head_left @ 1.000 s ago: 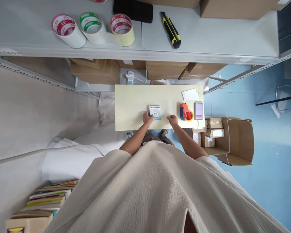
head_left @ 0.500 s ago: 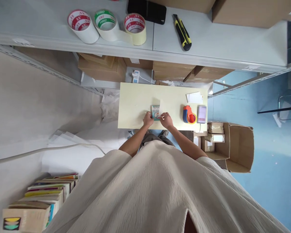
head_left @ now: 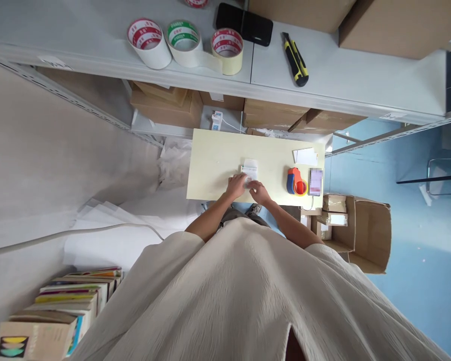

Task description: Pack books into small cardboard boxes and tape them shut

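A small book (head_left: 245, 169) lies flat near the middle of the cream table, its teal cover mostly hidden by my hands and by something thin and whitish. My left hand (head_left: 236, 186) reaches over the book from the left, fingers closed against it. From the right, my right hand (head_left: 259, 192) has its fingers bent together at the book's near right part, on a thin whitish sheet (head_left: 251, 163) that sticks out beyond the far edge. Whether the sheet is paper or film I cannot tell.
Right on the table (head_left: 210, 150) are an orange-and-blue tape dispenser (head_left: 295, 181), a phone (head_left: 315, 181) and white cards (head_left: 305, 156). The shelf above holds tape rolls (head_left: 149, 43) and a utility knife (head_left: 295, 59). An open carton (head_left: 372, 233) stands right, stacked books (head_left: 60, 311) lower left.
My left hand has moved from the book's left edge over its cover. My right hand has come lower and closer to the left. The whitish sheet now covers more of the cover.
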Tool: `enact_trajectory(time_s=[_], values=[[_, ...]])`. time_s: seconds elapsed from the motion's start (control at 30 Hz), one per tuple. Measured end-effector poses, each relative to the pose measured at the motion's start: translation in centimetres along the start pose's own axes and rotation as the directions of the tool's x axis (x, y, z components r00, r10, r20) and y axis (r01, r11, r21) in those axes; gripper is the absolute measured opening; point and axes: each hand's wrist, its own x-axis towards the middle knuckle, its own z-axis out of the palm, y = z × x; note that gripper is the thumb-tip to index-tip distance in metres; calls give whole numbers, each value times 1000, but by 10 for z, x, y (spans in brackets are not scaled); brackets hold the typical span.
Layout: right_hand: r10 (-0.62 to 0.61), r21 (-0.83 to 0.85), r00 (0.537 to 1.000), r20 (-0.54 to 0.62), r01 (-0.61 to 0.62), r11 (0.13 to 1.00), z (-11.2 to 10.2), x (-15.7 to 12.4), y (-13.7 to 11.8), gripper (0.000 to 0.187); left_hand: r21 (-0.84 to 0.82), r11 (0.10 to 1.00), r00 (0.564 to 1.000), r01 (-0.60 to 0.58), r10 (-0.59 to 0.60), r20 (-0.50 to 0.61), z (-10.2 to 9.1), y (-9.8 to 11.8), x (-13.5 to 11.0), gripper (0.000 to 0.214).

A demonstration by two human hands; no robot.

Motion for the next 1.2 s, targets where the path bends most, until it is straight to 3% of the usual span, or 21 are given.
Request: enact_trajectory(time_s=[0.07, 0.17, 0.23, 0.33, 0.5, 0.7, 0.9, 1.07, 1.2], values=[[112, 116, 987, -115, -98, 988, -7, 2, 5, 36, 31, 999, 1000, -7, 7, 21, 1, 0, -5, 64], [352, 270, 914, -201, -294, 917, -12, 11, 11, 45, 9, 1000, 1000, -7, 7, 3, 6, 0, -8, 64], [443, 372, 883, -153, -364, 854, -10, 18, 12, 49, -36, 999, 999, 25, -26, -28, 9, 0, -6, 58], [475, 499, 877, -74, -380, 779, -4, 26, 11, 49, -74, 996, 997, 58, -61, -38, 12, 1, 0, 47], [551, 583, 835, 11, -453, 675, -6, 31, 2, 39, -101, 994, 999, 42, -43, 1, 8, -1, 5, 44], [517, 632, 855, 39, -422, 650, -14, 31, -23, 47, -209, 968, 988, 138, -148, -34, 1, -2, -2, 48], [401, 606, 912, 81, -365, 707, 3, 33, -60, 53, -368, 893, 950, 259, -305, -72, -10, -10, -4, 54], [364, 587, 925, 105, -353, 728, 15, 35, -80, 55, -634, 727, 927, 264, -373, -41, -19, -32, 1, 28], [346, 596, 929, 133, -354, 721, 16, 33, -88, 51, -640, 711, 870, 293, -476, -131, -22, -46, 4, 14]])
